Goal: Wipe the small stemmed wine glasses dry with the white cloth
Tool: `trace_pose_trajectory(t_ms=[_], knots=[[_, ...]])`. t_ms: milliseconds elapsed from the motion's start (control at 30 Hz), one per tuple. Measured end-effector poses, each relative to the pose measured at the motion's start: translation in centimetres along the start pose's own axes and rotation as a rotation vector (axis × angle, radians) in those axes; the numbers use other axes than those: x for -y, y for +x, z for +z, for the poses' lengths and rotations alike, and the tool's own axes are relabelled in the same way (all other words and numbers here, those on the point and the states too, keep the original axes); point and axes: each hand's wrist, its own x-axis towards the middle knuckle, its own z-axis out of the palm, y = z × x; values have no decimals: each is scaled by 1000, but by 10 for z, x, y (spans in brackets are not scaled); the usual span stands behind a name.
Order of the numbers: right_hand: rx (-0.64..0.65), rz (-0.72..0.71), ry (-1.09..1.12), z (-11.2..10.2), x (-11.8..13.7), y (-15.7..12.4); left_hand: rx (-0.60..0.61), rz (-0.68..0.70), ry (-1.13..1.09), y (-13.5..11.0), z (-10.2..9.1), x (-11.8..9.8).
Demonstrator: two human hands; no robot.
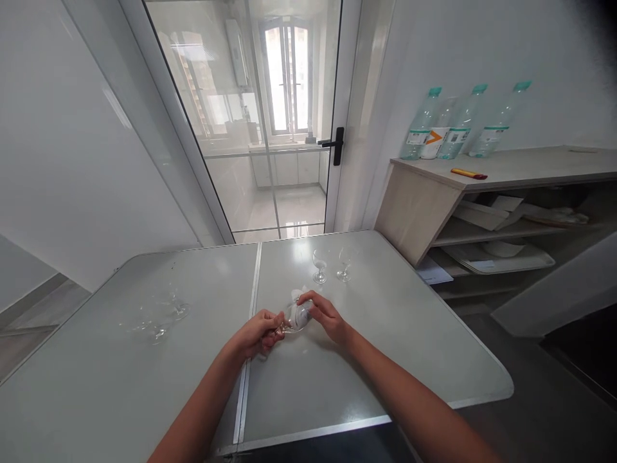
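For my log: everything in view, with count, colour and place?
table: 1, pale grey, below hands
held glass: 1, clear, between hands
cloth or tissue: 1, white, at held glass
upright glasses: 2, clear, table's far side
other glasses: count unclear, clear, table's left
glass door: 1, grey, beyond table
handle: 1, black, on door
window: 1, white, behind door
shelf: 1, light brown, right
capped bottles: 3, green, on shelf
orange-labelled bottle: 1, clear, among them
small pack: 1, yellow-red, by bottles
papers: count unclear, white, inside shelf
left hand: 1, bare, gripping glass
right hand: 1, bare, touching it
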Motion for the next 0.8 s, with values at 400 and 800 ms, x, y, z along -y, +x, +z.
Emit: trace_pose_trajectory(t_ms=[400, 800], knots=[[-167, 439, 441, 2, -2, 15, -394, 364, 646, 2, 6, 7], [-503, -26, -239, -15, -3, 9, -521, 373, 665, 6, -11, 16]])
